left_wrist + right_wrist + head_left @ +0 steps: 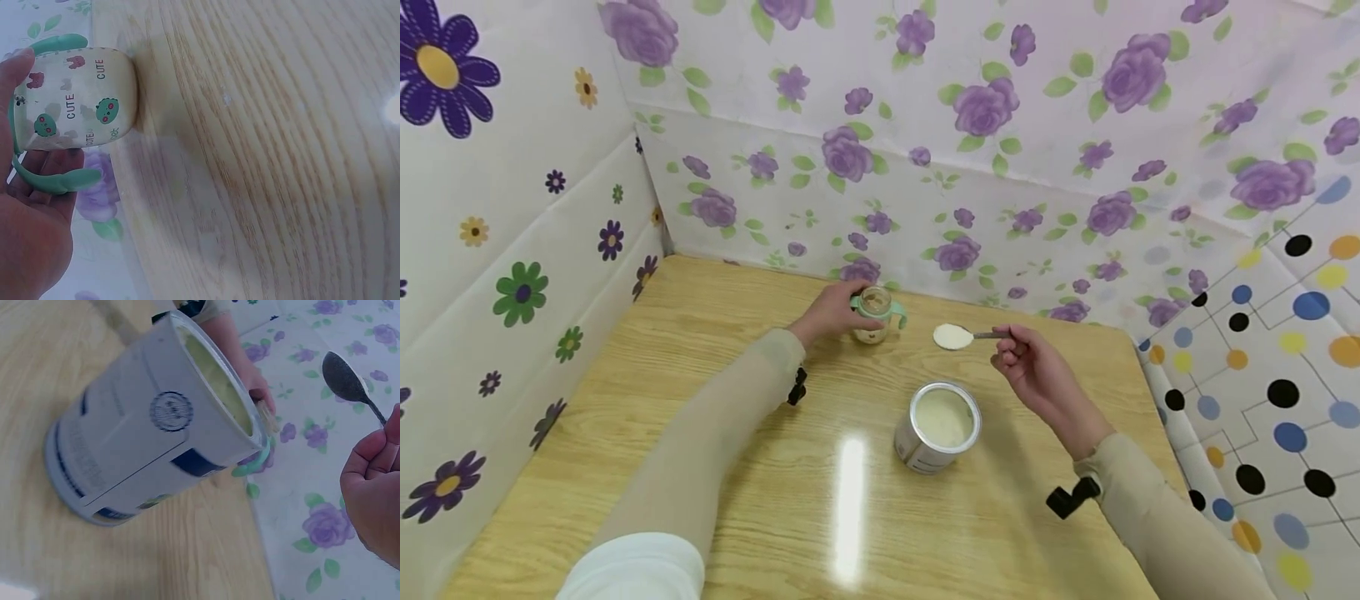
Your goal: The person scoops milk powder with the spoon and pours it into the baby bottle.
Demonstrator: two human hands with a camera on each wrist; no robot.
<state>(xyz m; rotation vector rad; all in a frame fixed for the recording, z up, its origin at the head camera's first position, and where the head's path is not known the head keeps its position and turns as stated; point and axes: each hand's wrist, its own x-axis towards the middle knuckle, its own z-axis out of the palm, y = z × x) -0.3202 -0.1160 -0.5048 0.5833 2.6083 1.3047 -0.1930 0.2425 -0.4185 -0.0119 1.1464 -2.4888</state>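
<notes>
My left hand [829, 315] grips a small clear cup [872, 336] with two green handles, near the back edge of the table. In the left wrist view the cup [81, 100] shows small cartoon prints and the word CUTE, with its base at the tabletop. Held up to the right of it is a spoon [988, 335], its handle pinched in my right hand [1037, 367]. White powder [952, 337] heaps in the bowl of the spoon. Nearer to me stands an open can [917, 450] holding pale powder.
The wooden table [760, 492] meets a flowered cloth wall [887, 192] at the back. Patterned sheets close off the left and right sides. A round white object [632, 571] shows at the bottom left, and a bright reflection lies in front of the can.
</notes>
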